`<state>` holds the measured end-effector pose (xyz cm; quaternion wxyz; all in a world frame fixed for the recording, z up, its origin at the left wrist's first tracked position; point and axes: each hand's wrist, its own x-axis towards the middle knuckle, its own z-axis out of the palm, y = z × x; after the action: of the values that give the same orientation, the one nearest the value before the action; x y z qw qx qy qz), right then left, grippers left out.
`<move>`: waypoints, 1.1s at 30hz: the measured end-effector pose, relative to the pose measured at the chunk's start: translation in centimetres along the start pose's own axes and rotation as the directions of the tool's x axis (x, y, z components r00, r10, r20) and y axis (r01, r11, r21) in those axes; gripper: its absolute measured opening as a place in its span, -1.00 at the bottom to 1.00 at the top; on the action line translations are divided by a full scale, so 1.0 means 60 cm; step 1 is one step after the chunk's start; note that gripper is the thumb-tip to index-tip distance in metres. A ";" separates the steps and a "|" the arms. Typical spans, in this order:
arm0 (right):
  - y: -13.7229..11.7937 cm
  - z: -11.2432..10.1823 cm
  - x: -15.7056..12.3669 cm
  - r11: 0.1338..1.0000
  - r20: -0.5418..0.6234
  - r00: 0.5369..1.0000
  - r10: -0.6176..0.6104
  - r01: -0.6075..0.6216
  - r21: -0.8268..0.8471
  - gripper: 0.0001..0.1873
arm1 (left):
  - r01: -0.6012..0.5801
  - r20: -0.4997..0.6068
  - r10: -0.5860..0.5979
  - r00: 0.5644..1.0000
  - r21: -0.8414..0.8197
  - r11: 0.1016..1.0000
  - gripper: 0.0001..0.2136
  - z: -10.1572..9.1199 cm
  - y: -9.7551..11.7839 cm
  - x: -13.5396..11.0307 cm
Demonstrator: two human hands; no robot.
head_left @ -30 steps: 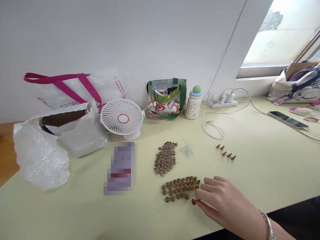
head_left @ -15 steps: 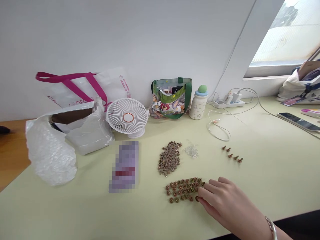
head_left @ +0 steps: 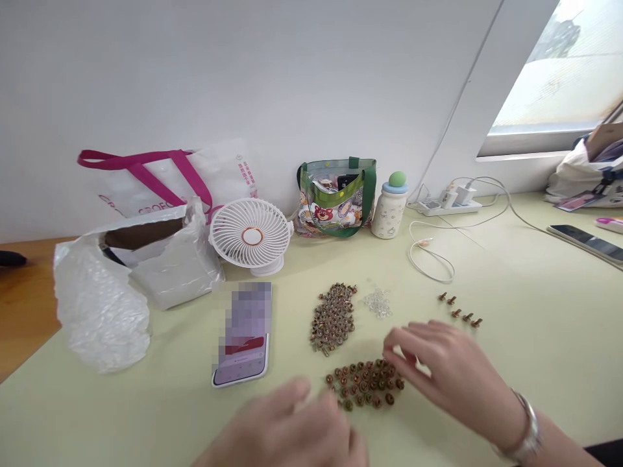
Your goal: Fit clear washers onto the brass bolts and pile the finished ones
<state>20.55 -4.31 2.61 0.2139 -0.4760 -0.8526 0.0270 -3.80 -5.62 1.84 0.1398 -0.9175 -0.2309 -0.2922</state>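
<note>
My right hand point(head_left: 440, 366) hovers with its fingers apart just above the right end of a tight group of brass-coloured screws point(head_left: 365, 384) standing on their heads. It holds nothing that I can see. My left hand point(head_left: 287, 428) is blurred at the bottom edge, close to the group's lower left side. Behind the group lies a loose heap of similar screws point(head_left: 333, 318), with a small patch of clear rings point(head_left: 378, 303) beside it. Several screws in a short row point(head_left: 459, 310) lie to the right, beyond my right hand.
A smartphone point(head_left: 242, 334) with a pixelated screen lies left of the screws. Behind it are bubble wrap point(head_left: 100, 305), a white clip fan point(head_left: 252, 236), a patterned tote bag point(head_left: 335, 201), a bottle point(head_left: 389, 211), and a power strip point(head_left: 448, 202) with a white cable.
My left hand has come into view at the bottom. My right hand has lifted from the table and moved slightly away from the screw group. The view has shifted a little.
</note>
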 end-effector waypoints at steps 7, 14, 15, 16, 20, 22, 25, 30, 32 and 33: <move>0.112 0.050 0.128 0.999 0.070 0.998 0.001 0.001 -0.033 -0.88 | -0.053 0.059 0.049 0.997 0.056 0.997 -0.86 0.055 -0.083 0.056; 0.160 0.100 0.154 0.995 0.102 0.990 -0.096 0.096 -0.001 -0.87 | -0.011 0.008 0.010 1.000 0.051 0.999 -0.85 0.052 -0.087 0.049; 0.162 0.101 0.156 0.994 0.103 0.989 -0.105 0.105 0.001 -0.89 | -0.011 0.015 0.010 1.000 0.060 0.998 -0.85 0.051 -0.087 0.051; 0.162 0.101 0.158 0.994 0.104 0.988 -0.112 0.113 0.004 -0.92 | -0.012 0.027 0.010 1.000 0.069 0.998 -0.85 0.052 -0.087 0.053; 0.162 0.096 0.159 0.994 0.085 0.990 -0.113 0.113 0.006 -0.93 | 0.022 0.103 -0.030 0.994 0.082 0.996 -0.84 0.057 -0.090 0.063; 0.155 0.088 0.150 0.995 0.062 0.993 -0.095 0.095 0.002 -0.92 | 0.102 0.137 -0.111 0.984 0.070 0.992 -0.86 0.062 -0.091 0.069; 0.127 0.071 0.127 0.997 0.011 0.998 -0.069 0.069 0.021 -0.94 | 0.289 0.148 -0.291 0.945 0.033 0.957 -0.90 0.069 -0.089 0.076; 0.055 0.047 0.090 0.979 -0.157 0.984 -0.085 0.112 0.173 -0.93 | 0.431 0.130 -0.421 0.898 -0.067 0.900 -0.89 0.071 -0.076 0.073; 0.036 0.046 0.082 0.972 -0.189 0.974 -0.123 0.157 0.176 -0.94 | 0.436 0.116 -0.426 0.897 -0.084 0.896 -0.90 0.067 -0.071 0.069; 0.030 0.048 0.079 0.970 -0.203 0.968 -0.145 0.180 0.164 -0.94 | 0.429 0.106 -0.420 0.901 -0.085 0.899 -0.90 0.065 -0.069 0.067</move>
<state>18.73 1.01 1.17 0.3380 -0.3833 -0.8586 0.0412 -1.15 0.81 1.67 0.0138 -0.8629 -0.4152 -0.2879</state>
